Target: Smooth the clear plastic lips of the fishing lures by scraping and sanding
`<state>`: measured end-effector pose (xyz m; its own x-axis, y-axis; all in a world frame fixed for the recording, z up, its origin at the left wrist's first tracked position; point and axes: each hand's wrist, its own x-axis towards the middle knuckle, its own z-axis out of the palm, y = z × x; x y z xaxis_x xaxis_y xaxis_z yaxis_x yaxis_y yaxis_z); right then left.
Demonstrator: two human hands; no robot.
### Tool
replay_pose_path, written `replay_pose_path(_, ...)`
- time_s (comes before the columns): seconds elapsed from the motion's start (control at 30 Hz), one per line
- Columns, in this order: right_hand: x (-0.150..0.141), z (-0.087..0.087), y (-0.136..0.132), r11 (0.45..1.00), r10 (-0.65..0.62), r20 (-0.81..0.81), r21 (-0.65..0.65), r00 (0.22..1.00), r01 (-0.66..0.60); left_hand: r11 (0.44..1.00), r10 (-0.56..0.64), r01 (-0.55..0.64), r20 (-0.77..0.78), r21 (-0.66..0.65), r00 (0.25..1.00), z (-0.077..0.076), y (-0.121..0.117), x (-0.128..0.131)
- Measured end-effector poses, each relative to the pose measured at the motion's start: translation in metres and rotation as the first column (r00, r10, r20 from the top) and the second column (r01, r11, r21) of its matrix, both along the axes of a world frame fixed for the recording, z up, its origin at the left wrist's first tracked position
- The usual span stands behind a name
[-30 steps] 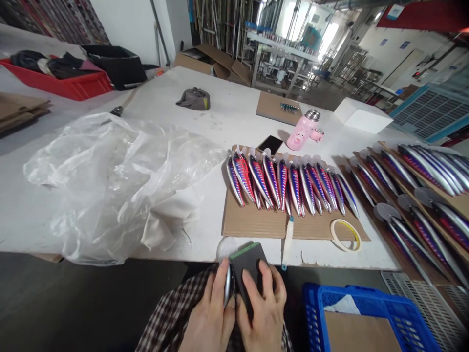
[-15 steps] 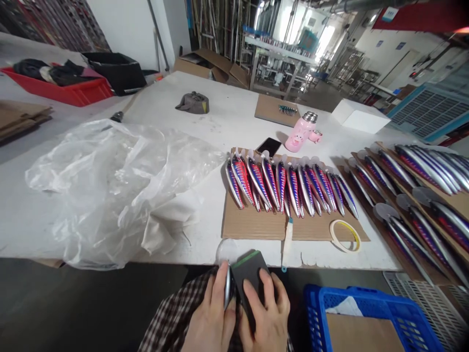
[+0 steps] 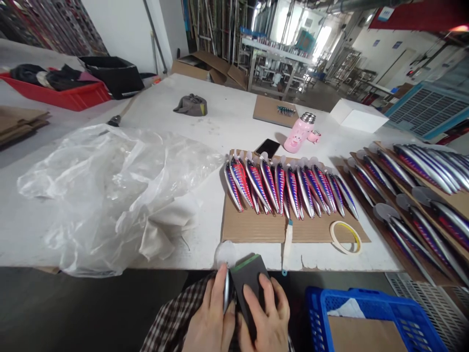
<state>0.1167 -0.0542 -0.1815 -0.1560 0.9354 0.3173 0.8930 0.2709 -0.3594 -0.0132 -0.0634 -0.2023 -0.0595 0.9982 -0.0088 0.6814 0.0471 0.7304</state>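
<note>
Gripping lure (image 3: 226,292), left hand (image 3: 208,315); sanding block (image 3: 249,288), right hand (image 3: 266,318)

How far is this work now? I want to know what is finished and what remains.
Looks done: painted lures lie in rows on a cardboard sheet, with more on cardboard boards to the right. In hand: the left hand pinches a silver lure against a black sanding block in the right hand. Left: I cannot tell which laid-out lures still need this handling.

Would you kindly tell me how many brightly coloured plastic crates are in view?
2: a red plastic crate at far left and a blue plastic crate at lower right. Others may be hidden.
</note>
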Motion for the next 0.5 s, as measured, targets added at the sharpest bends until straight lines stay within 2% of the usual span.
replay_pose_path(0.27,0.0018,0.0006,0.0053,0.996,-0.003,-0.022,0.086,1.0,0.005,0.998,0.043,-0.041,0.041,-0.046,0.998,0.0056,0.0023,0.0006)
replay_pose_path(0.5,-0.0063,0.001,0.0091,0.998,0.004,-0.039,0.062,0.999,-0.001,0.998,0.04,-0.038,0.045,-0.04,0.998,0.0008,0.0024,0.0)
